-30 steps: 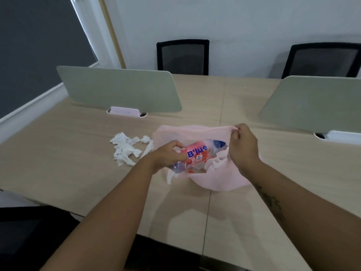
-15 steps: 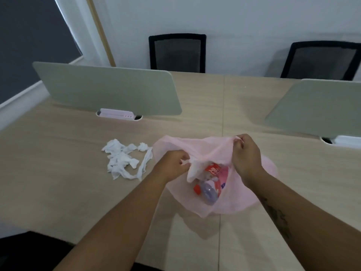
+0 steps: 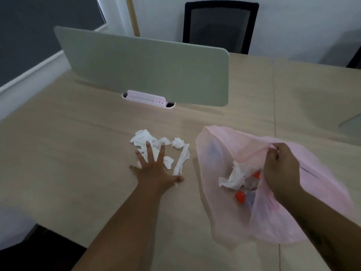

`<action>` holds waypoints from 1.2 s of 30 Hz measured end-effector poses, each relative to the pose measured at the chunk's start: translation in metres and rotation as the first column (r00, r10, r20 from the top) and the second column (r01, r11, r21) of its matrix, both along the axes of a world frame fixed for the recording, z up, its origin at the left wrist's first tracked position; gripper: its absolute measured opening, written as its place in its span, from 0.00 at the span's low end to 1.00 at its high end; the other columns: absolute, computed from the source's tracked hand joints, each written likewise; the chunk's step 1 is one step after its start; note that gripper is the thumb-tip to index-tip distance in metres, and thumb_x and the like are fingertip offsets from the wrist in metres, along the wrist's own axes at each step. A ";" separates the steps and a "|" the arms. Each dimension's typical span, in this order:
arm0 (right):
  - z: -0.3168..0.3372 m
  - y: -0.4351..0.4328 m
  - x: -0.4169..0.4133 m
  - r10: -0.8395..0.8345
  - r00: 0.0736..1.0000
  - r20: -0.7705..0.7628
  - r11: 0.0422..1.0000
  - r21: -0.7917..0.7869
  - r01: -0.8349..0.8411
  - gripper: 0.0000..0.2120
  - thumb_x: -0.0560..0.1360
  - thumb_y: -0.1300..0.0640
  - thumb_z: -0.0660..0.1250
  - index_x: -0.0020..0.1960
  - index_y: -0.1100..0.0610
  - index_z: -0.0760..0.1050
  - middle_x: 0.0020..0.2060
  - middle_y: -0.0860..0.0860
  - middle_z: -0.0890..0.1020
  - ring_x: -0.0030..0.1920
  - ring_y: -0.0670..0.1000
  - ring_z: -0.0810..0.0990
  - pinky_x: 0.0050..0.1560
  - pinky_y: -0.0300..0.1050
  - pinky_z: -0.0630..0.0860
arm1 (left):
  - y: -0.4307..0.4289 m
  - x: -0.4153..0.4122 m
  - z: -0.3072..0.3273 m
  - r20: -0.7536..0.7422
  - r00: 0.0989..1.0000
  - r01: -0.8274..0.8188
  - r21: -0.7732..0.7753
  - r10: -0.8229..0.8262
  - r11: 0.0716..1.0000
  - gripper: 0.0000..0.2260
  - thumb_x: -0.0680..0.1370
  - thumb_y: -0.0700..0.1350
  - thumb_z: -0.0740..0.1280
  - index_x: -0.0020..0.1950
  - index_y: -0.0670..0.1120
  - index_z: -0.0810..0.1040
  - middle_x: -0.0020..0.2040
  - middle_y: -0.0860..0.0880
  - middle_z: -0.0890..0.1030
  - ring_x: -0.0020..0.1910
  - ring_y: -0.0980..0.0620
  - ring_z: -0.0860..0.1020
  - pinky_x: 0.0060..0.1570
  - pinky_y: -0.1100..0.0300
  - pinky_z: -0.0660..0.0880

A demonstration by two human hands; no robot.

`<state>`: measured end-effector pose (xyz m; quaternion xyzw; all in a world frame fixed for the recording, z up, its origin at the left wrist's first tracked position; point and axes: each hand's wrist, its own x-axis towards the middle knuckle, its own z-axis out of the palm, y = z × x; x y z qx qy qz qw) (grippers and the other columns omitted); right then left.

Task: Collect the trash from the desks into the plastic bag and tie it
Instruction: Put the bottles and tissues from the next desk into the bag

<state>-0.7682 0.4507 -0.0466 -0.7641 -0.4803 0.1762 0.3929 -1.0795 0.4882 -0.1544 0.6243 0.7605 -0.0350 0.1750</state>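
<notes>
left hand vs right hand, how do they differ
The left hand is spread flat, fingers straight, over the torn white tissue scraps; the right hand is curled, pinching the rim of the thin pink plastic bag. The left hand holds nothing; the right hand holds the bag open. Both are bare.

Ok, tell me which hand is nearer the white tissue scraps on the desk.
Left. The left hand lies spread on the tissue scraps, fingers touching them; the right hand is off to their right, gripping the pink bag by its rim.

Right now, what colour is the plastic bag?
The plastic bag is pale, translucent pink, clearest in the head view.
</notes>
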 end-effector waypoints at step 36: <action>0.058 -0.075 0.041 -0.085 0.980 -0.181 0.991 0.084 0.102 0.11 0.82 0.57 0.52 0.50 0.56 0.72 0.38 0.50 0.77 0.39 0.53 0.79 0.43 0.54 0.79 | -0.074 0.138 0.160 0.676 0.730 0.146 -0.013 -0.099 0.989 0.19 0.75 0.52 0.56 0.54 0.38 0.74 0.42 0.42 0.77 0.32 0.49 0.72 0.33 0.58 0.71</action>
